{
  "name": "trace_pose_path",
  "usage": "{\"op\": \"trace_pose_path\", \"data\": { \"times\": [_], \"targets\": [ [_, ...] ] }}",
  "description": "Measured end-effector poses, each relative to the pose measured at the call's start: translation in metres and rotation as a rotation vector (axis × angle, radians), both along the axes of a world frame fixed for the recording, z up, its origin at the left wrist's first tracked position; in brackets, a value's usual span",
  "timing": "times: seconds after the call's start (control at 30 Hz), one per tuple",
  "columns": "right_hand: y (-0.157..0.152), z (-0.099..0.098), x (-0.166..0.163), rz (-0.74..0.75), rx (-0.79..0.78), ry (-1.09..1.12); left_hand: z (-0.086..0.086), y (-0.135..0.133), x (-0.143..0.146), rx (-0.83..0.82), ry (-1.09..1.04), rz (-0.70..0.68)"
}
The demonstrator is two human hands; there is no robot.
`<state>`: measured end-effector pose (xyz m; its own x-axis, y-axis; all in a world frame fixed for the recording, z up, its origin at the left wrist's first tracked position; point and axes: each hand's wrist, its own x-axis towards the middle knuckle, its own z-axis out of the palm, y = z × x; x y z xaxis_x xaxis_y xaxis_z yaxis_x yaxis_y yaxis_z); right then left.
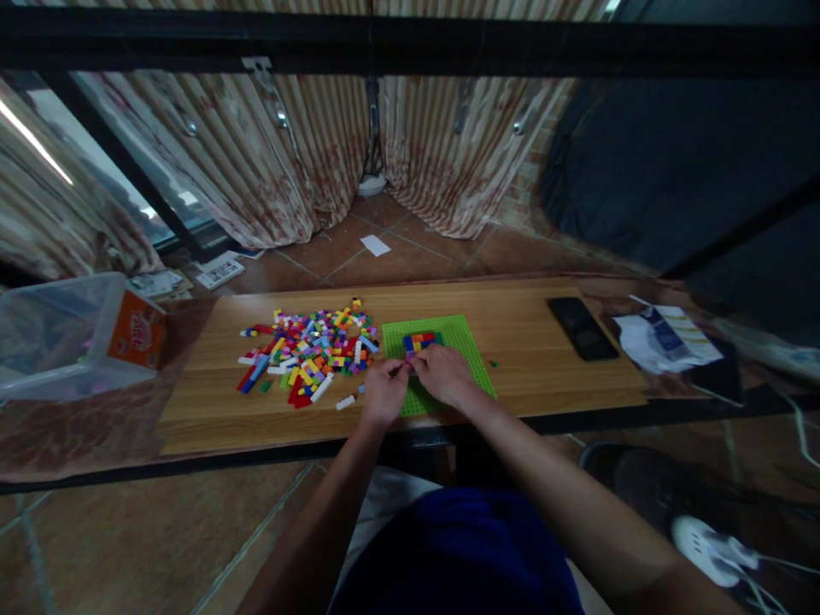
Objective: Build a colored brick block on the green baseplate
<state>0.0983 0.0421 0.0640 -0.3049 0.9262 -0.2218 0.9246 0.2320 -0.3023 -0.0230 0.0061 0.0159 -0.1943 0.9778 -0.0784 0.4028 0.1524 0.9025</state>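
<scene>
My left hand (385, 395) and my right hand (443, 374) meet over the green baseplate (471, 342), fingertips pinched together just in front of a small block of joined toy bricks (419, 342). Blue, red, yellow and green bricks make up that block, which sits on the plate. Whatever is between my fingertips is too small and too covered to name; a hint of pink or purple shows there. Close on the left of my left hand lies a big heap of loose toy bricks (320, 346) in many colours. A white brick (345, 402) lies apart from it, near the front.
A wooden board (518, 320) carries everything. Right of the baseplate are a tiny green piece (493, 363) and a black phone (582, 328). Crumpled papers (666, 337) lie farther right. At the far left stands a clear plastic bin (57, 342) with an orange label.
</scene>
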Motion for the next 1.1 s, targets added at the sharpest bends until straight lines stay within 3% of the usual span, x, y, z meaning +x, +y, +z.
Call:
{"op": "trace_pose_path", "data": {
  "times": [0.2, 0.37, 0.63, 0.93, 1.1],
  "targets": [
    [-0.003, 0.006, -0.002, 0.063, 0.031, -0.097, -0.001, 0.005, 0.000, -0.033, -0.047, 0.016],
    [0.002, 0.009, 0.000, 0.103, -0.011, -0.044, 0.003, 0.004, -0.001, -0.043, -0.040, 0.012],
    [0.001, 0.001, 0.001, 0.067, 0.004, -0.016, 0.005, 0.008, -0.007, -0.069, 0.036, 0.013],
    [0.003, -0.002, 0.005, 0.023, -0.011, 0.091, -0.008, 0.013, -0.011, -0.059, 0.108, -0.056],
    [0.004, -0.004, 0.005, 0.012, -0.022, 0.106, -0.006, 0.016, -0.013, -0.063, 0.140, -0.064]
  ]
}}
